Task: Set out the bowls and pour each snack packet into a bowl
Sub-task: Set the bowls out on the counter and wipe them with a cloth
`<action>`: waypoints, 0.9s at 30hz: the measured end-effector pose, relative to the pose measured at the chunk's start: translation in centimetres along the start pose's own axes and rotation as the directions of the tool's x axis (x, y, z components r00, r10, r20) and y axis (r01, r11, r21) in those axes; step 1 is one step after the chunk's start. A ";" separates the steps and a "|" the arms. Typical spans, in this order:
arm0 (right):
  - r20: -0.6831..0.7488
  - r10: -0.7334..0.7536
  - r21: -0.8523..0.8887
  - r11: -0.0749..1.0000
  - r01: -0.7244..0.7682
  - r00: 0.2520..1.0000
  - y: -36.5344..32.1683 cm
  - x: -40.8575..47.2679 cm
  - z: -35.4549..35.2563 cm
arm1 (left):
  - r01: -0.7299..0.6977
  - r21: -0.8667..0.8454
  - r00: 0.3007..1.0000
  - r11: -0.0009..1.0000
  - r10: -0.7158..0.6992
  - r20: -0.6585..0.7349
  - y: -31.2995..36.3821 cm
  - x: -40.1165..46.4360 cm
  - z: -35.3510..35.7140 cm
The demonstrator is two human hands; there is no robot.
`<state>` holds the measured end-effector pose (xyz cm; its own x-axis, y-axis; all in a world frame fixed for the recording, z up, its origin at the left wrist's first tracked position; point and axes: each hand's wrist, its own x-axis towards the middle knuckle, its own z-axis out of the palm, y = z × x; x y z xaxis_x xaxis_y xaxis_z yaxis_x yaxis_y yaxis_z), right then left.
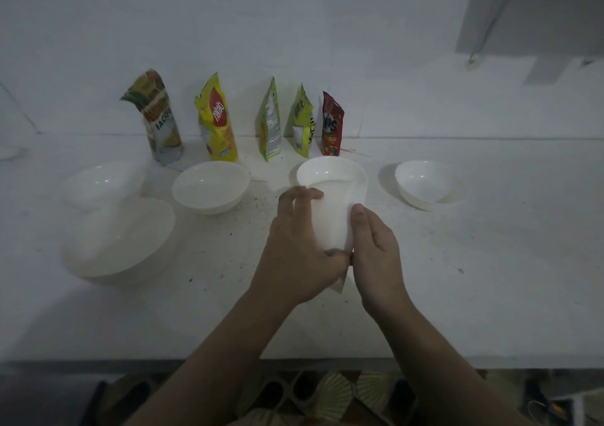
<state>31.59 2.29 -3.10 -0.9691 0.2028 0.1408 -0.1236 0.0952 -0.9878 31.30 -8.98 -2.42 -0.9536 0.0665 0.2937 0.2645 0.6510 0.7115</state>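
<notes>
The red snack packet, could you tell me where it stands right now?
In the head view the red snack packet stands upright at the right end of the packet row against the wall, beside a green packet, behind the held bowls.

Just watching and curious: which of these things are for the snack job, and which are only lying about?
For the job:
- five snack packets along the wall
- four white bowls on the counter
- the bowl stack held by the left hand and right hand

Just lying about:
- dark crumbs on the counter
- cord hanging top right

A dim white wall (294, 17) backs a speckled white counter (490, 262) above patterned floor (343, 393).
</notes>
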 end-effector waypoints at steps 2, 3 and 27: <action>-0.023 0.013 -0.011 1.000 -0.013 1.000 0.0 0.2 -0.3 | 0.036 -0.015 0.999 0.999 -0.036 -0.019 -0.8 0.4 -0.3; -0.040 0.011 -0.021 1.000 -0.012 0.999 0.0 0.4 -0.7 | 0.080 -0.038 0.996 0.996 -0.081 -0.037 -1.5 0.7 -0.6; 0.200 0.148 -0.915 0.382 0.131 0.969 4.8 3.6 -5.5 | 0.557 -0.495 0.729 0.666 -0.678 -0.092 -11.4 1.5 0.5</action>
<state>28.69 8.87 -6.97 -0.9996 0.0155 -0.0228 0.0216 0.9543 -0.2980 26.80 -15.93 -10.41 -0.8615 -0.4623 -0.2100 -0.2841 0.0962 0.9540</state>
